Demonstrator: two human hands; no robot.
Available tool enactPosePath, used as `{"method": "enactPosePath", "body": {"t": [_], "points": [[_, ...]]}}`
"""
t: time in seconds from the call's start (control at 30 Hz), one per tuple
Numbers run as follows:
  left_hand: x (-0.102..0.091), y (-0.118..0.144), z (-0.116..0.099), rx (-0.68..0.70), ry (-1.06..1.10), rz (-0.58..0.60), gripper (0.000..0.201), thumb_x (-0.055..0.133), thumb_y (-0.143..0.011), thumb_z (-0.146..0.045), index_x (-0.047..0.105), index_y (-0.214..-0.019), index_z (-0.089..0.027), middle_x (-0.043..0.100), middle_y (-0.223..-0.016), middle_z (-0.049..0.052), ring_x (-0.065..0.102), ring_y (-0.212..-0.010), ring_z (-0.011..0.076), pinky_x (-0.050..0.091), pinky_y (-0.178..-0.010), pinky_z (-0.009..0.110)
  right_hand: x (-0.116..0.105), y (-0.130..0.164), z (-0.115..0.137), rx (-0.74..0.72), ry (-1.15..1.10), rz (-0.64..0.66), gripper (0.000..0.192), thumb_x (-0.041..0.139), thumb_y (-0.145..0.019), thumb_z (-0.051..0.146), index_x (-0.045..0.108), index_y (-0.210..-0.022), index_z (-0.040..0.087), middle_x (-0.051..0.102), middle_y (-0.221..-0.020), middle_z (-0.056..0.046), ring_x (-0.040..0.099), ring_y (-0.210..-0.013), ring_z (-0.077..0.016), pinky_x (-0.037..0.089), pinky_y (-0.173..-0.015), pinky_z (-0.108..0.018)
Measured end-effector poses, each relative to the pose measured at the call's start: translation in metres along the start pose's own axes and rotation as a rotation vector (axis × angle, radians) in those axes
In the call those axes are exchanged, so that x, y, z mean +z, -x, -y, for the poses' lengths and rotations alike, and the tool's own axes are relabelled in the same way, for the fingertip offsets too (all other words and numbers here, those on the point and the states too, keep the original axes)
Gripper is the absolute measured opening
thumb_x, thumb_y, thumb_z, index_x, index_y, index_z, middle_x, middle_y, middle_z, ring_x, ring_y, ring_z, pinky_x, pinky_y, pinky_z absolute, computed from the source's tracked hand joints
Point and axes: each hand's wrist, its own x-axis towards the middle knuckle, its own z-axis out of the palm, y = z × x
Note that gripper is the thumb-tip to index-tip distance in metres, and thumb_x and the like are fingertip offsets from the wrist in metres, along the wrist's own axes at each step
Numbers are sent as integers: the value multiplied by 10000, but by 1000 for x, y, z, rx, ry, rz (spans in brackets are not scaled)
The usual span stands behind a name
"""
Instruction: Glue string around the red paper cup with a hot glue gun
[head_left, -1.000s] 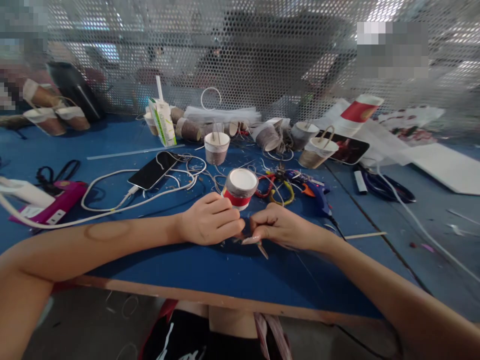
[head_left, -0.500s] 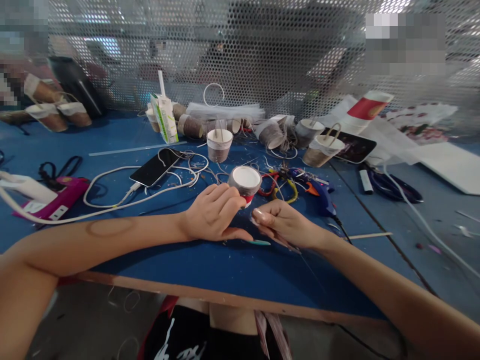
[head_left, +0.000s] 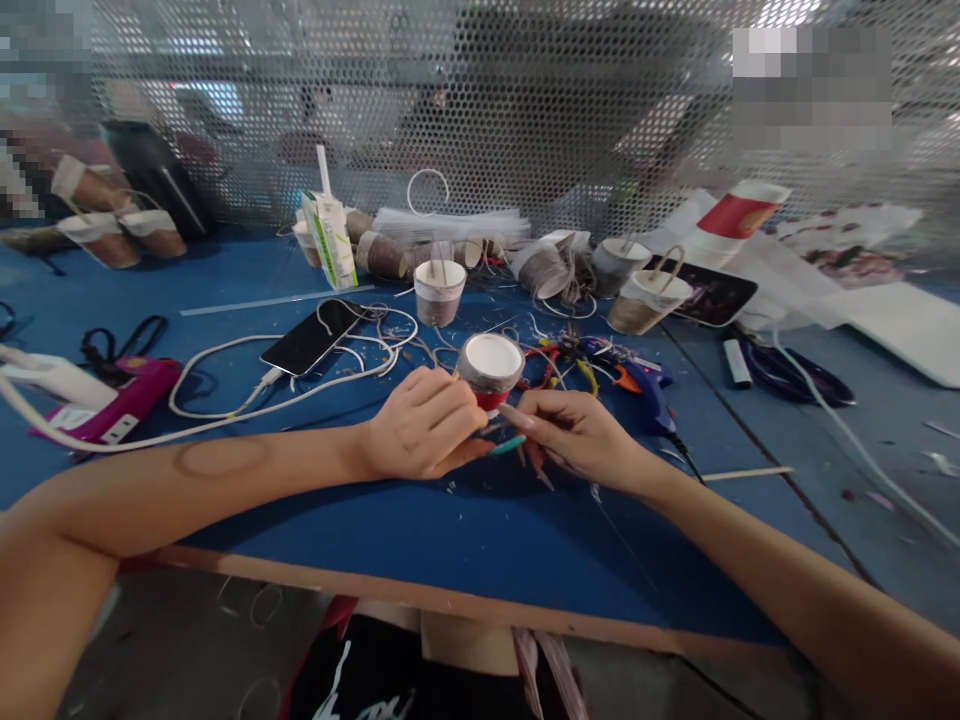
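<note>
A blue table (head_left: 480, 540) fills most of the view, and behind it stands a perforated metal screen (head_left: 525, 110). On the left part of the table a white cable (head_left: 225, 345) makes loops near a black phone (head_left: 307, 337), and a pink device (head_left: 112, 405) lies at the left edge. Far in the middle there is a row of small paper cups wrapped with twine (head_left: 540, 265), one upright cup (head_left: 439, 291) and a drink carton (head_left: 330, 235) with a straw. A blue glue gun (head_left: 645, 385) lies to the right of the hands.

In the near middle, the left hand (head_left: 420, 430) rests on the table with its fingers curled against the near side of an overturned cup (head_left: 491, 367), which shows a white bottom and a red band. The right hand (head_left: 581, 438) touches the cup from the right, and its fingers are closed narrowly, perhaps on a thin strand, but this is too small to tell surely. A small teal piece (head_left: 507, 446) lies between the two hands, just below the cup.
</note>
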Motion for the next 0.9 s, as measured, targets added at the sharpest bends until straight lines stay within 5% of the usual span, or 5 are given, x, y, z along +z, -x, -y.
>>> {"method": "enactPosePath", "body": {"t": [0.13,0.27,0.43,0.63,0.9], "points": [[9,7,6,-102,114,-95,626,533,-891,-604,415,-1288,-134,568,-1127,156,586,-1054,277,517,-868,468,-7,0,-6,-85,174,-64,531,601,-861,660,568,-638,179,537,-469,38,436,-347,-53,333,-373,-203],[15,12,18,-210,366,97,840,576,-843,-605,233,-1464,-156,430,-1418,239,412,-1386,392,361,-1107,660,-11,-4,-18,-180,260,-158,531,570,-875,670,594,-666,183,591,-532,10,522,-418,-81,409,-425,-216],[16,13,25,-327,550,262,764,581,-861,-426,228,-1497,-191,398,-1499,226,362,-1451,370,352,-1155,625,-12,-6,-25,-238,229,-190,452,578,-901,613,642,-733,197,663,-636,-15,611,-518,-114,483,-491,-237],[14,12,25,-314,566,275,716,567,-863,-336,269,-1503,-216,401,-1502,210,391,-1432,371,377,-1134,629,-10,-8,-23,-280,293,-226,441,586,-898,608,677,-737,208,701,-691,-35,651,-624,-148,543,-632,-284],[14,13,25,-304,557,252,627,499,-911,-319,302,-1494,-201,423,-1481,207,420,-1414,344,405,-1126,588,-9,-8,-22,-310,363,-235,387,557,-949,505,662,-742,196,702,-694,-36,652,-629,-144,528,-630,-271]]}}
